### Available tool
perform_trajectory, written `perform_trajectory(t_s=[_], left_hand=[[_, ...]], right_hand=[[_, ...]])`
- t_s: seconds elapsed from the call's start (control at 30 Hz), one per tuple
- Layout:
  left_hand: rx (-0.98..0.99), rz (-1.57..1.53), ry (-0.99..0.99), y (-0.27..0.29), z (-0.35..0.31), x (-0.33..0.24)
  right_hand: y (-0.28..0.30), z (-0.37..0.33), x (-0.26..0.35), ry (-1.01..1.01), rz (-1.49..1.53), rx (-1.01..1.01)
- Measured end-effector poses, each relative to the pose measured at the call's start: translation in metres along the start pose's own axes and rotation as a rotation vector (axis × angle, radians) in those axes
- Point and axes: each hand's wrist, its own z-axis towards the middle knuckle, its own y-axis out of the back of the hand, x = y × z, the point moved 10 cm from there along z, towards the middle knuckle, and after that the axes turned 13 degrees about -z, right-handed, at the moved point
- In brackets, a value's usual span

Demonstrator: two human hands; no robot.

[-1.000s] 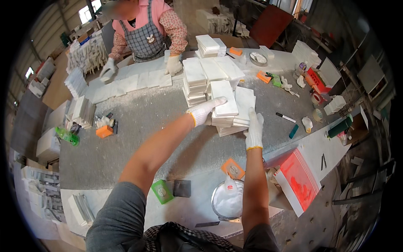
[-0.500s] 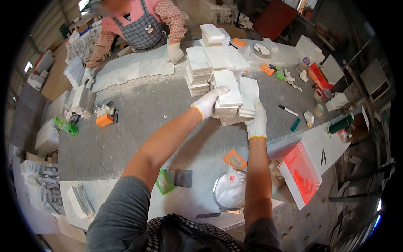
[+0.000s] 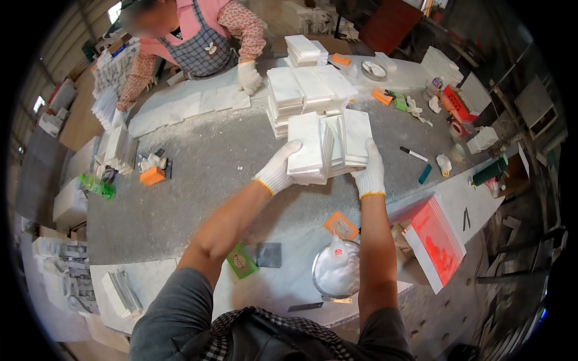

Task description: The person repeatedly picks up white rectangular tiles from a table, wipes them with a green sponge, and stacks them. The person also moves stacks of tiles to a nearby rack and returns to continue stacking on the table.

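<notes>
My left hand (image 3: pixel 280 168), in a white knit glove, grips the outer side of a stack of white stone tiles (image 3: pixel 304 137). That stack leans a little, its edges fanned on the right. Against the outer side of a second tile stack (image 3: pixel 359 133) presses my right hand (image 3: pixel 371 172), gloved the same way, thumb up along the edge. A few tilted tiles (image 3: pixel 333 137) stand between the two stacks. My fingertips under and behind the tiles are hidden. Directly beyond rise more tile stacks (image 3: pixel 301 84) on the grey worktable (image 3: pixel 205 180).
Across the table a person in a plaid apron (image 3: pixel 208 45) leans over a row of tiles (image 3: pixel 186 108). Near me are a metal bowl of white powder (image 3: pixel 337 274), an orange box (image 3: pixel 341 226) and a green box (image 3: pixel 242 261). A marker (image 3: pixel 413 154) lies to the right.
My left hand has moved from on top of the left stack to its left side. That stack has shifted left and toward me, and a gap with tilted tiles shows between the stacks.
</notes>
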Motion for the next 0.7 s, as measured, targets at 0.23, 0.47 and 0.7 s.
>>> perform_trajectory(t_s=[0.23, 0.47, 0.7], left_hand=[[-0.170, -0.278, -0.009, 0.017, -0.090, 0.016], [-0.175, -0.363, -0.123, 0.017, -0.201, 0.003], [-0.361, -0.155, -0.238, 0.047, -0.339, -0.003]], right_hand=[[0.014, -0.086, 0.023, -0.121, -0.388, -0.332], [-0.089, -0.208, -0.021, -0.028, -0.415, 0.211], [-0.180, -0.318, -0.111, -0.228, -0.543, 0.757]])
